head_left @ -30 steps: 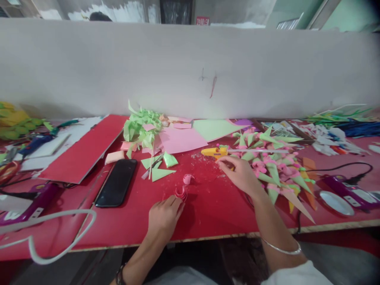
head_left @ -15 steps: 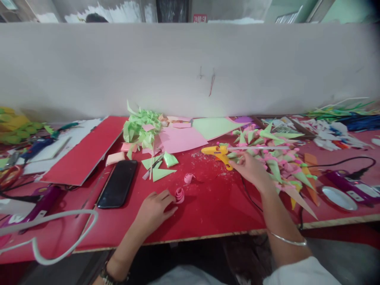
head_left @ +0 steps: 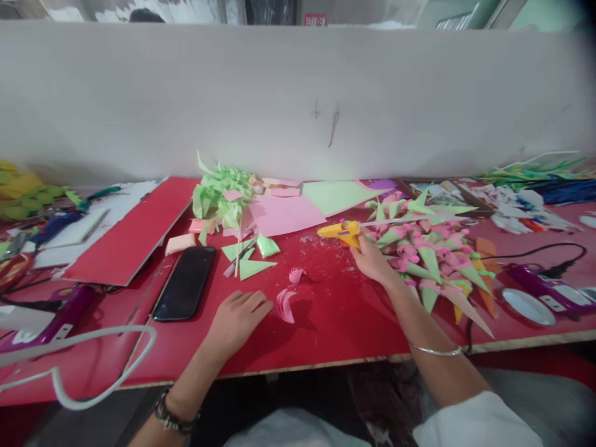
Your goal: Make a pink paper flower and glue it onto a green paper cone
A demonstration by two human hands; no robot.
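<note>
My right hand (head_left: 373, 257) is closed round the handle of a yellow glue gun (head_left: 342, 233), whose nozzle points left. A long clear glue stick (head_left: 405, 219) sticks out of its back. At the fingertips of my left hand (head_left: 242, 316) is a curled strip of pink paper (head_left: 285, 305), fanned into an arc; the fingers are bent and look pinched on its left edge. Just behind it, a smaller pink paper curl (head_left: 297, 274) lies on the red table (head_left: 321, 335).
Right of the glue gun is a heap of green and pink paper cones (head_left: 428, 248). A black phone (head_left: 185, 284) lies left, by a red board (head_left: 133, 233). Pink sheets (head_left: 284, 214) and crumpled green paper (head_left: 222, 192) lie behind. A purple power strip (head_left: 549, 288) and white dish (head_left: 528, 307) are right.
The pink paper strip at my left hand has gone from a tight coil to a wider arc. My right hand has shifted slightly left and up with the glue gun, its grip now higher.
</note>
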